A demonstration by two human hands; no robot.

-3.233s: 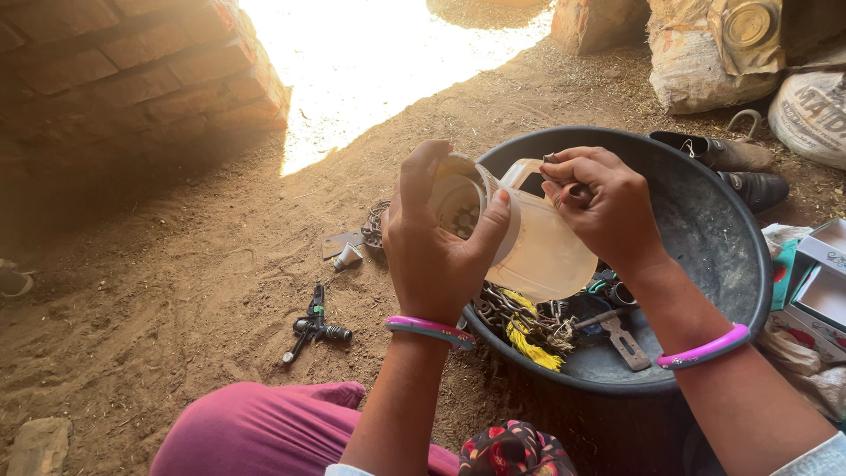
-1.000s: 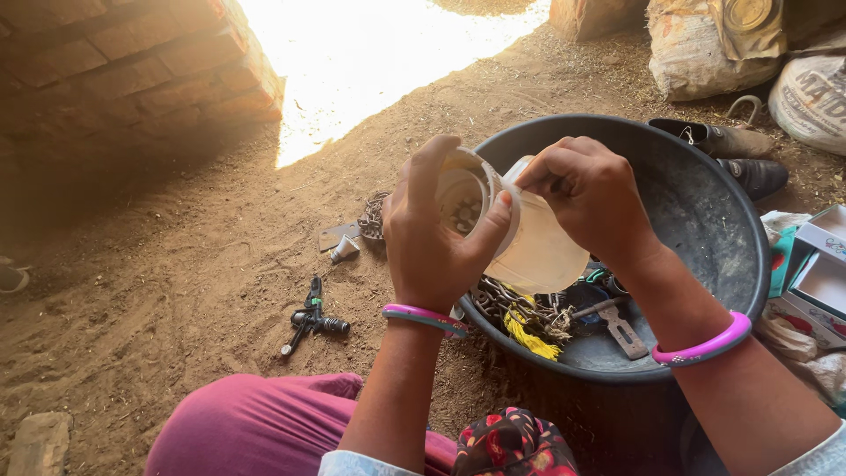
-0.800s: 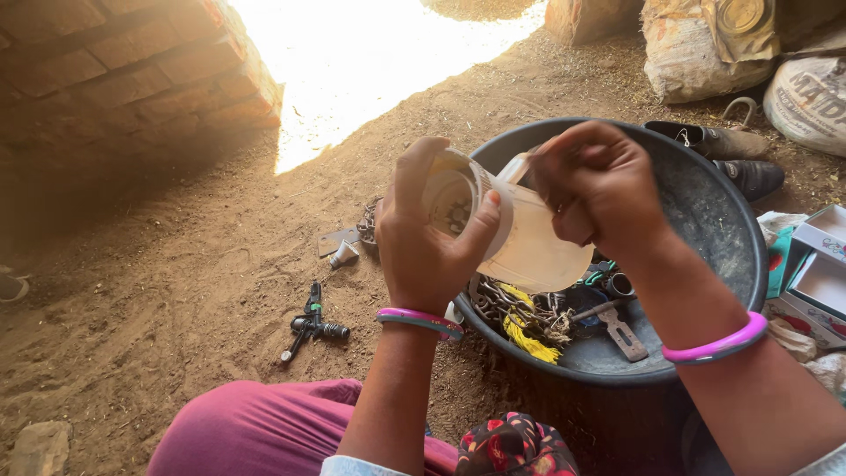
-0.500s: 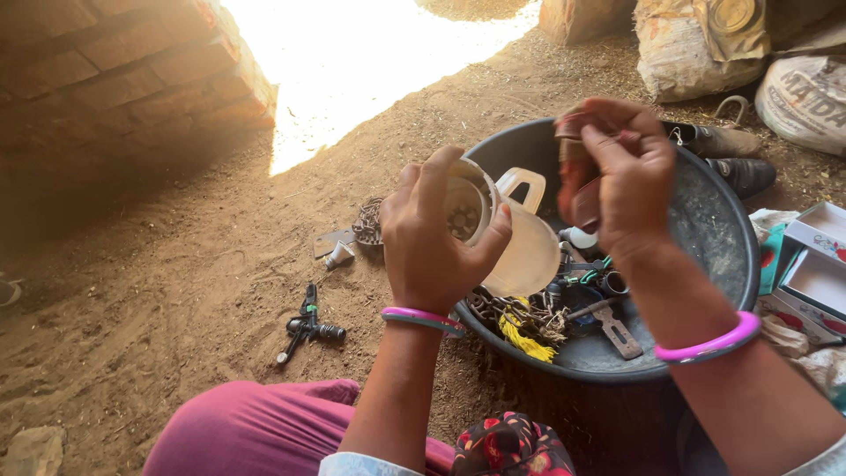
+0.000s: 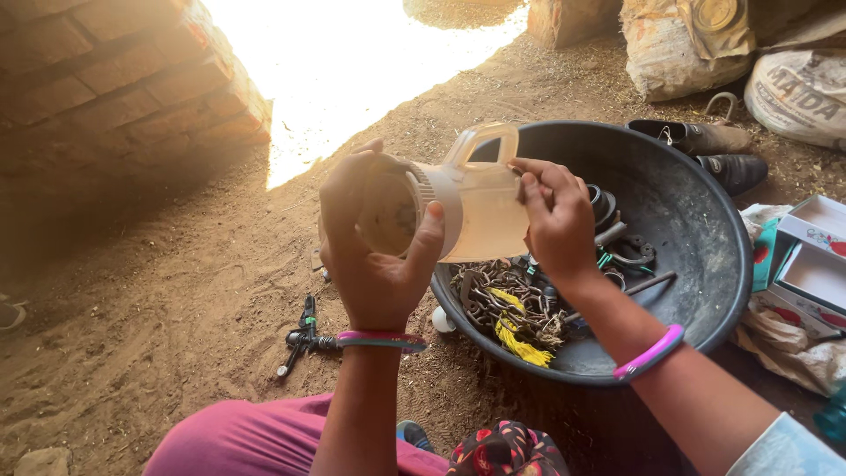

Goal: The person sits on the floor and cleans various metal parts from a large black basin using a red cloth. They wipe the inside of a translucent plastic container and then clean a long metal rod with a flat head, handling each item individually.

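The ground is bare brown earth with small stones. At the far left stands a brick wall in shadow, and beside it strong sunlight falls on the soil and washes out all detail there. On the earth, left of the hands, lies a small dark metal tool; what kind it is cannot be made out.

The left hand is wrapped around the round front end of a cream plastic lamp, thumb on the ribbed ring, so this end is mostly hidden. The lamp lies on its side in the air, over the near left rim of the basin, with its handle up. The right hand holds the back end of the lamp, its fingers bent together on the edge; what they press is hidden.

Under the hands is a big black basin. It holds a rusty chain, a yellow tassel, dark rings and other metal scraps. Behind it lie black shoes and sacks, cut off by the top edge. At the right, open cardboard boxes are partly cut off.
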